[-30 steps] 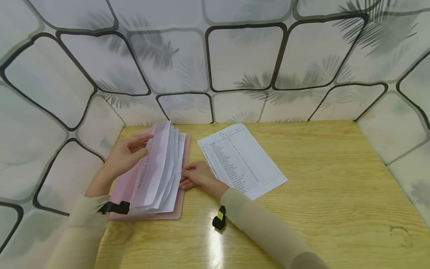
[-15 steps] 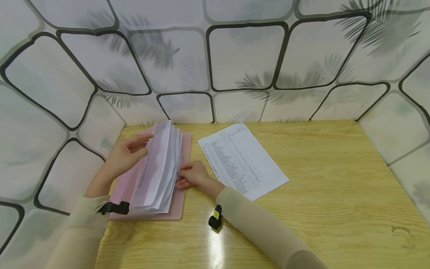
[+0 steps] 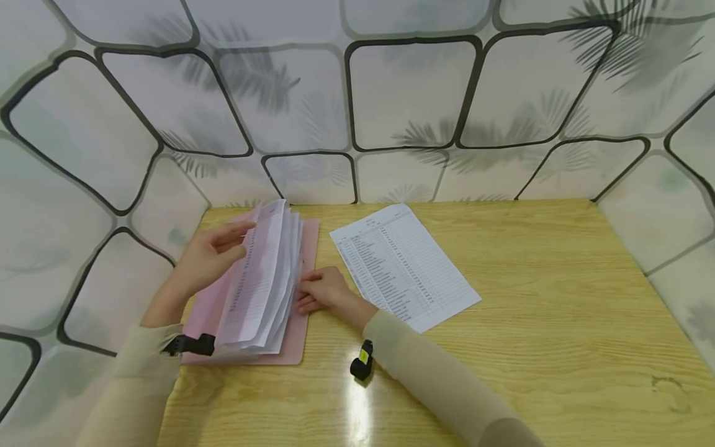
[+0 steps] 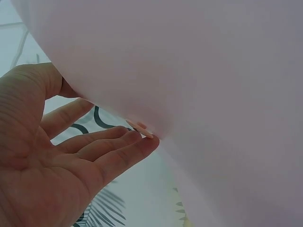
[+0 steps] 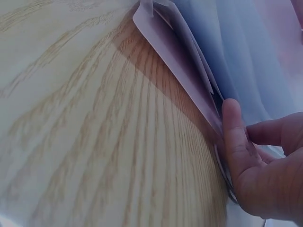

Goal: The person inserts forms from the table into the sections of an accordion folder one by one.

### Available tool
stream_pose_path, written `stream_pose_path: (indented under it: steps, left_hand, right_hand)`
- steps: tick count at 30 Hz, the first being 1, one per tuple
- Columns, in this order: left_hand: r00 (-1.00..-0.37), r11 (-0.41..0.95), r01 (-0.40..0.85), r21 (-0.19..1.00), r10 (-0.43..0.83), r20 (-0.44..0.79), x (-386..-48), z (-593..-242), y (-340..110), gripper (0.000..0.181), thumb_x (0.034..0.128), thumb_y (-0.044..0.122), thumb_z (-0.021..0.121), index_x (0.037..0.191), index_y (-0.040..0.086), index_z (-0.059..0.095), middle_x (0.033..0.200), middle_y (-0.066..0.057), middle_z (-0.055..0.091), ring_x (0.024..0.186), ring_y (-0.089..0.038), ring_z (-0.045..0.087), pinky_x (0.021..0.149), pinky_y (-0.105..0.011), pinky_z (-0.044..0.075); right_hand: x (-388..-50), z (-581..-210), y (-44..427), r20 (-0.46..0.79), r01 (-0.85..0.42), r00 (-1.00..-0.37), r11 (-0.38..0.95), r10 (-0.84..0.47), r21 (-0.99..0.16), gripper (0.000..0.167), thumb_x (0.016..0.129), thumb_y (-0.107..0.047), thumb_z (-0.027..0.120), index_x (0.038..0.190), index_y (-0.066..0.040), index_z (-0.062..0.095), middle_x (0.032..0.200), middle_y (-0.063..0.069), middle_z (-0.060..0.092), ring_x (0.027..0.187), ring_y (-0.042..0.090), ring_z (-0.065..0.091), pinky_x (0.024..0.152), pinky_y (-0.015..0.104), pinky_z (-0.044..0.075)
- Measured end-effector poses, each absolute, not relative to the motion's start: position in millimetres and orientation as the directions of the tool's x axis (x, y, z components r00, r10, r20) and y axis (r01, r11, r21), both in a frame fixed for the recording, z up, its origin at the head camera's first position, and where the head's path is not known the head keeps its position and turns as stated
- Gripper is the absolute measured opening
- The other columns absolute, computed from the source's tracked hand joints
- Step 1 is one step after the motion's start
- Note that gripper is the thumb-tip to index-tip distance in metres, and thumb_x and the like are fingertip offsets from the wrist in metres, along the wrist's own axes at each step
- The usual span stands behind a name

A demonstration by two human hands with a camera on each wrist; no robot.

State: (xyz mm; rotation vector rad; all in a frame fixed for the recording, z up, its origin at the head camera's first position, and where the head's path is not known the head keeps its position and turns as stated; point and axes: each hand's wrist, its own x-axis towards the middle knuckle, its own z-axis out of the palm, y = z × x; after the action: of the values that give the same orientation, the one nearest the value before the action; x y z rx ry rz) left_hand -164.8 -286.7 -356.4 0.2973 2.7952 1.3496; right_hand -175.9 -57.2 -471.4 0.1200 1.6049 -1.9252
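A pink folder lies at the left of the table, its cover raised, with several printed sheets inside. My left hand holds the raised cover by its edge. In the left wrist view the left hand has its fingertips against the pink cover, and part of the thumb is hidden. At the right edge of the sheets, my right hand pinches paper between thumb and fingers. The right wrist view shows the right hand beside the fanned sheets, above the folder's back cover.
A loose printed sheet lies on the wooden table, right of the folder and close to my right hand. A patterned wall stands behind and on both sides of the table.
My right hand has moved slightly left with the lowest sheet, whose edge now lines up closer with the others. The left hand has stayed where it was on the cover.
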Motion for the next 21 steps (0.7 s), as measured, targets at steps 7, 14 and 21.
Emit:
stream_pose_path:
  steps: [7,14,21]
  left_hand:
    - [-0.978,0.610,0.178,0.772,0.194,0.073,-166.6,-356.6,-285.6,0.046,0.1000,0.005,0.060,0.146,-0.002,0.060,0.148,-0.029,0.059,0.131,-0.047,0.059,0.089,-0.002,0.046]
    - [-0.978,0.608,0.178,0.774,0.195,0.072,-165.9,-355.7,-284.5,0.046,0.0997,0.006,0.060,0.145,-0.004,0.060,0.147,-0.031,0.059,0.131,-0.050,0.059,0.087,-0.001,0.045]
    - [-0.979,0.620,0.177,0.765,0.189,0.074,-166.2,-357.1,-283.1,0.046,0.0993,0.005,0.060,0.144,-0.006,0.060,0.145,-0.031,0.060,0.129,-0.049,0.061,0.086,-0.001,0.046]
  right_hand:
    - [-177.0,-466.3,-26.0,-0.421,0.469,-0.822,-0.037,-0.383,-0.882,0.025,0.102,0.000,0.059,0.122,0.015,0.064,0.076,0.009,0.068,0.058,0.015,0.069,0.059,0.032,0.063]
    - [-182.5,-459.5,16.1,-0.403,0.397,-0.857,0.087,-0.321,-0.913,0.027,0.101,-0.004,0.062,0.122,0.013,0.066,0.082,0.011,0.072,0.060,0.014,0.071,0.061,0.033,0.064]
    - [-188.9,-454.1,58.2,-0.404,0.359,-0.877,0.206,-0.260,-0.911,0.033,0.102,-0.012,0.065,0.129,0.007,0.068,0.102,0.019,0.077,0.065,0.013,0.073,0.062,0.029,0.063]
